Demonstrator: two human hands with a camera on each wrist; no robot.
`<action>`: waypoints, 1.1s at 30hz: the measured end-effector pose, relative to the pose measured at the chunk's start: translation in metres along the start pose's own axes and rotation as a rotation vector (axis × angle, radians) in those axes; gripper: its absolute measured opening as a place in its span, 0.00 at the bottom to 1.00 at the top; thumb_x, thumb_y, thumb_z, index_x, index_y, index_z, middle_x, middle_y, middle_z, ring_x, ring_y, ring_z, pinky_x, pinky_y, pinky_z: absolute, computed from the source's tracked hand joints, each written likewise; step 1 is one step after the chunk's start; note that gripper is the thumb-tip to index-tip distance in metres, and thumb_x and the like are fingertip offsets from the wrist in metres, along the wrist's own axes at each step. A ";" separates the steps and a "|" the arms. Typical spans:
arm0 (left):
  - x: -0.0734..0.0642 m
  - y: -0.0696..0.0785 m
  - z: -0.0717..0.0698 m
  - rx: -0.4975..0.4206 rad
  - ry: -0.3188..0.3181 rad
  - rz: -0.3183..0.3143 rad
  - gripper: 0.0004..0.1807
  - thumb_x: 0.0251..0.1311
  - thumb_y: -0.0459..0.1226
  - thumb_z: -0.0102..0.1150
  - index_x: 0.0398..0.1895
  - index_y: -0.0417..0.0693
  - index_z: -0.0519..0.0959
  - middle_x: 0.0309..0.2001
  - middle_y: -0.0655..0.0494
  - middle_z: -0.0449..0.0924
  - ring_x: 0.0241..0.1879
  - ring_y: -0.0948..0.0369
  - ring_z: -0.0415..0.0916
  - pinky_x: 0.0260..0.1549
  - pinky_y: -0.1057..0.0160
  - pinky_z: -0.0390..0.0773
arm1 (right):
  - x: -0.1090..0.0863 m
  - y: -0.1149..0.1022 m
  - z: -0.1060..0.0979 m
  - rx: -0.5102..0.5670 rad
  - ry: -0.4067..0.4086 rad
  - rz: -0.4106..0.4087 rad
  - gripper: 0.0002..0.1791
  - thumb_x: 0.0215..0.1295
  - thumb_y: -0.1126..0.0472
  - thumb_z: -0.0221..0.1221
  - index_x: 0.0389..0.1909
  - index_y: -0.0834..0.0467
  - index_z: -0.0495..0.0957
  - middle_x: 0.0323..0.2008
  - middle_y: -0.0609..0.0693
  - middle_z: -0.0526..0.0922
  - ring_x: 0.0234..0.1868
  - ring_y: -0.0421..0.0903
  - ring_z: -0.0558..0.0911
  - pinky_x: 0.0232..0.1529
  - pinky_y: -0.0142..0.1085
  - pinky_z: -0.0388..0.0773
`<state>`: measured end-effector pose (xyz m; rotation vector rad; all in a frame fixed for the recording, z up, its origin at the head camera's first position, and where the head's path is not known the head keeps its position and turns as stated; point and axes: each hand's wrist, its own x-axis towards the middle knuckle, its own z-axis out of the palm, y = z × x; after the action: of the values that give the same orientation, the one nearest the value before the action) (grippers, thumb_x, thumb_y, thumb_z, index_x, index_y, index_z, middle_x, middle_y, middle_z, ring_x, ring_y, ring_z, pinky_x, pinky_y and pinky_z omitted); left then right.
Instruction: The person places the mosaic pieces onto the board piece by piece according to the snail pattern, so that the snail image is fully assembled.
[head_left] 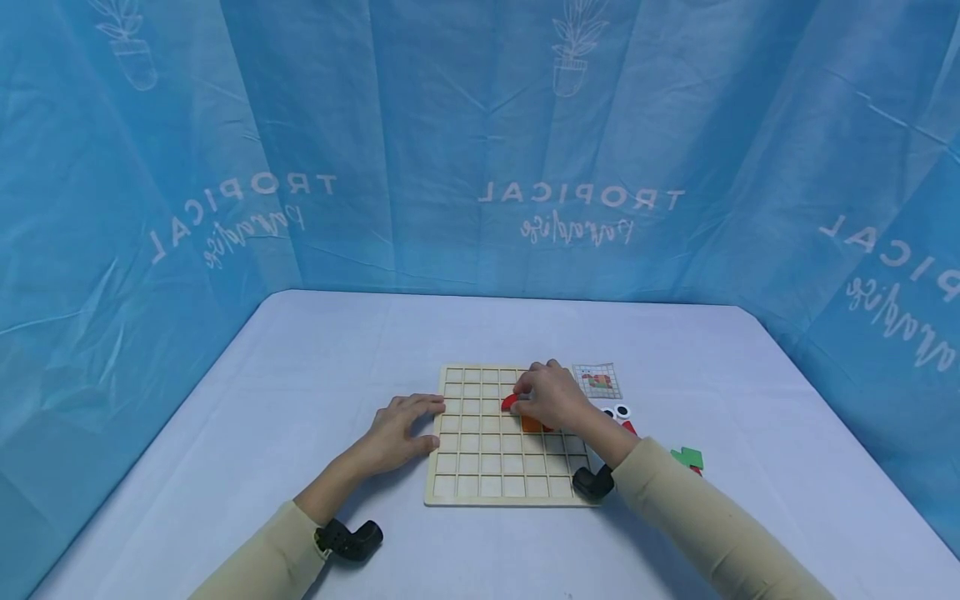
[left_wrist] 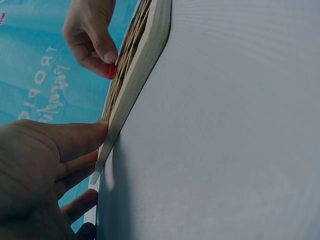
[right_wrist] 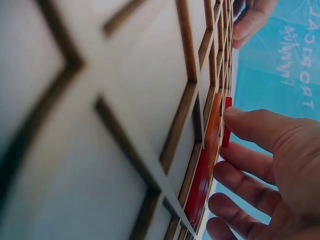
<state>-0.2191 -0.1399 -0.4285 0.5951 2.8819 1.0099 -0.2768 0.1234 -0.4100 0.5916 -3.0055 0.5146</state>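
One white table [head_left: 337,354] carries a pale gridded board [head_left: 510,502], pictured as a clock face. At nine o'clock the left hand [head_left: 397,429] is spread, fingers straight, its thumb touching the board's edge; light, steady pressure there should stop sliding. Towards one o'clock the right hand [head_left: 553,398] pinches a red piece [head_left: 510,402] between thumb and fingertip, over the grid at twelve o'clock from centre. A small picture card [head_left: 597,382], beyond the edge at two o'clock, looks worth checking for cell and turn. For a clean fit, I would turn the red piece flat, line it up with the dividers and lower it without nudging the orange piece [head_left: 531,424], close by towards half past four.

The right sleeve [head_left: 697,508] partly hides green pieces [head_left: 692,457] past three o'clock, and the right hand covers the board's one o'clock area. The card's drawing is too small to read surely. A dark red piece [right_wrist: 198,190] beside the orange one shows only edge-on in the right wrist view. Fingertips hide part of the pinched piece; whether it touches the grid, I cannot tell.
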 end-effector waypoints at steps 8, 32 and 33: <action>-0.001 0.000 -0.001 -0.002 -0.002 -0.007 0.28 0.55 0.37 0.64 0.61 0.45 0.72 0.66 0.53 0.68 0.65 0.47 0.61 0.59 0.38 0.57 | -0.002 0.002 0.001 -0.039 -0.013 -0.051 0.11 0.52 0.50 0.69 0.34 0.50 0.86 0.34 0.44 0.80 0.37 0.43 0.71 0.39 0.37 0.69; 0.002 0.002 -0.001 0.001 -0.018 -0.022 0.27 0.56 0.38 0.63 0.61 0.46 0.72 0.66 0.53 0.67 0.66 0.47 0.60 0.59 0.39 0.58 | -0.038 0.026 -0.058 0.095 0.101 0.066 0.20 0.51 0.51 0.69 0.46 0.53 0.83 0.43 0.49 0.81 0.48 0.48 0.71 0.43 0.43 0.75; 0.002 0.002 -0.001 0.002 -0.019 -0.023 0.27 0.56 0.38 0.63 0.61 0.46 0.72 0.67 0.53 0.67 0.66 0.47 0.60 0.59 0.39 0.58 | -0.043 0.029 -0.061 0.093 0.105 0.085 0.20 0.51 0.51 0.69 0.46 0.53 0.83 0.44 0.49 0.80 0.49 0.48 0.71 0.43 0.43 0.76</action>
<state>-0.2204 -0.1384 -0.4269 0.5670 2.8671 0.9931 -0.2497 0.1842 -0.3657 0.4280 -2.9304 0.6719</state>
